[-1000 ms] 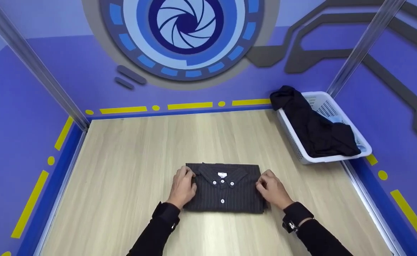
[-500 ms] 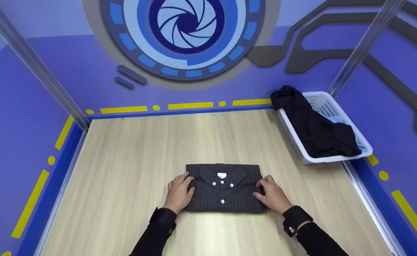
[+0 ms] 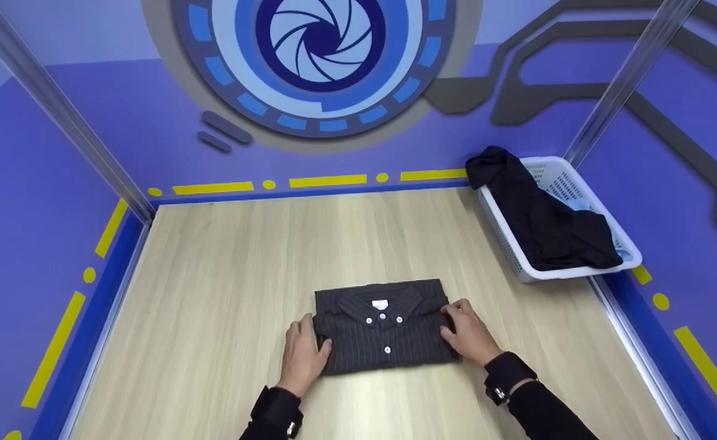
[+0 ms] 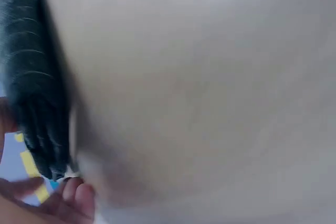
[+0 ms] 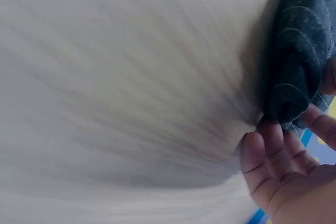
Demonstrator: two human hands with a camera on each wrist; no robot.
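A dark pinstriped shirt (image 3: 386, 336), folded into a rectangle with its buttoned collar on top, lies near the front of the table. My left hand (image 3: 303, 356) grips its left edge, thumb above. At the right edge, my right hand (image 3: 471, 333) holds the fold between thumb and fingers. In the left wrist view, the layered side of the shirt (image 4: 37, 93) shows beside the fingers (image 4: 79, 198). The right wrist view has a rolled edge of the shirt (image 5: 294, 72) with the right fingers (image 5: 257, 156) tucked beneath it.
A white plastic basket (image 3: 505, 238) stands at the back right against the wall. Black cloth (image 3: 541, 220) lies in it and hangs over its rim, with some light blue cloth (image 3: 577, 205) beneath. Blue walls enclose the wooden table (image 3: 224, 256) at the back and sides.
The left hand has moved toward the front, and the shirt's left side has come nearer, so it now lies slightly turned. The right hand stays at the right edge. The basket has not moved.
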